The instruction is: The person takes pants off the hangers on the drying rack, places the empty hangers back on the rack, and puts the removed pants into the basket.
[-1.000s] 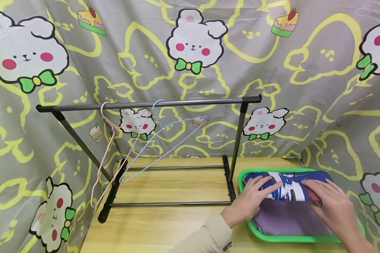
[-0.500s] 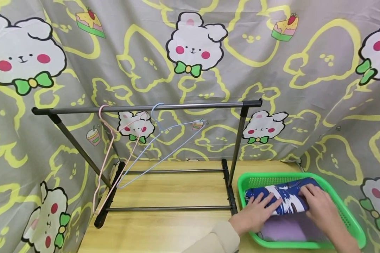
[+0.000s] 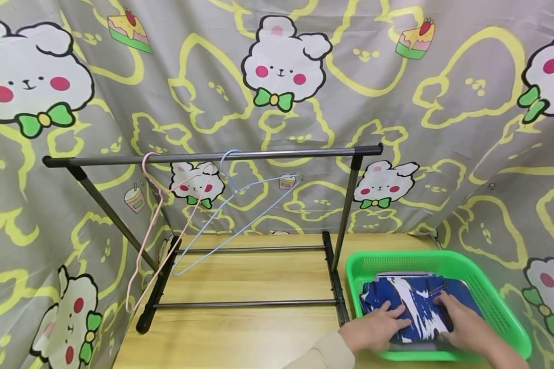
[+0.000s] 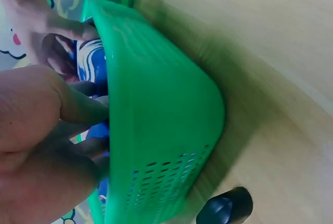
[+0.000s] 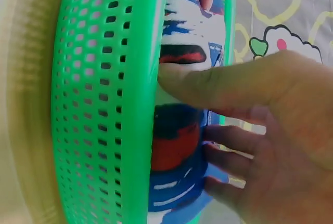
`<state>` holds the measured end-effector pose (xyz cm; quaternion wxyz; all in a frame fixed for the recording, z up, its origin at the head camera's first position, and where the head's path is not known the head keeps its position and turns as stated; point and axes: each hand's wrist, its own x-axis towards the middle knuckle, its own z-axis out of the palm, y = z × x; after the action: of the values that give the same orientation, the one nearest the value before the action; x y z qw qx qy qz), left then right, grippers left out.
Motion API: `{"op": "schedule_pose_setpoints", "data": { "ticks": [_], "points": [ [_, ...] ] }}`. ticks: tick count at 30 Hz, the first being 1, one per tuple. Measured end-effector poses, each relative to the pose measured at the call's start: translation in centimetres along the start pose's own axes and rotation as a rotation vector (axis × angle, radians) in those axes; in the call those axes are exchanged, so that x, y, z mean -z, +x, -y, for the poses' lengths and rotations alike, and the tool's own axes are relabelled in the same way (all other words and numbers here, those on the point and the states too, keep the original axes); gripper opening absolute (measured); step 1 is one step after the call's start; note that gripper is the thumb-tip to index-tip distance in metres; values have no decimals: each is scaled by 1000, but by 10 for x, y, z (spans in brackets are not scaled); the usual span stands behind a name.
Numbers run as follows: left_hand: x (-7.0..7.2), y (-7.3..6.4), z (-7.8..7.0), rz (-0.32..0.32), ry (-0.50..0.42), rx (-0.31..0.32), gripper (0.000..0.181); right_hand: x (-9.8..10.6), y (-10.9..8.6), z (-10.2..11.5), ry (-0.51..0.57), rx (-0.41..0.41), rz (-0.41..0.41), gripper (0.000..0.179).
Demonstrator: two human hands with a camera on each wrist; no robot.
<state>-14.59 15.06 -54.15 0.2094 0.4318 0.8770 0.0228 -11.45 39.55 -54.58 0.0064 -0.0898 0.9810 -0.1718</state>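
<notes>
A folded garment (image 3: 408, 302), dark blue with white streaks and red patches, lies flat in the green basket (image 3: 399, 254). My left hand (image 3: 374, 328) rests on its left part with fingers spread. On the right side, my right hand (image 3: 466, 325) touches the garment; in the right wrist view its thumb (image 5: 192, 83) lies extended across the near fold while the other fingers reach over the top. Part of a purple-grey cloth (image 3: 403, 273) shows from beneath at the back. In the left wrist view the basket wall hides my left fingertips.
A dark metal clothes rack (image 3: 277, 154) stands left of the basket, its foot (image 3: 334, 287) close to the basket's left side. From its bar hang a pink hanger (image 3: 154, 218) and a blue hanger (image 3: 258, 220). Patterned curtain (image 3: 281, 123) encloses the wooden table (image 3: 240, 333).
The folded garment has gone from raised and tilted over the basket to lying flat inside it, nearer me. Both hands have moved down with it, and it now covers most of the purple-grey cloth.
</notes>
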Motion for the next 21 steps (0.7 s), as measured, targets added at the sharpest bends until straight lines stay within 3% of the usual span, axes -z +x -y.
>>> {"op": "schedule_pose_setpoints", "data": {
  "ticks": [4,10,13,17,21],
  "points": [
    [4,9,5,1,29,-45,72,5,9,0,41,-59,96,68],
    [7,12,13,15,-155,-28,78,7,20,-4,71,-96,214,62],
    [8,10,17,2,-206,-20,77,8,25,-4,113,-112,256,57],
    [9,3,23,-82,-218,-56,74,7,28,-5,112,-81,202,50],
    [7,-10,32,-245,-197,-134,63,2,24,-1,52,-49,88,51]
  ]
}}
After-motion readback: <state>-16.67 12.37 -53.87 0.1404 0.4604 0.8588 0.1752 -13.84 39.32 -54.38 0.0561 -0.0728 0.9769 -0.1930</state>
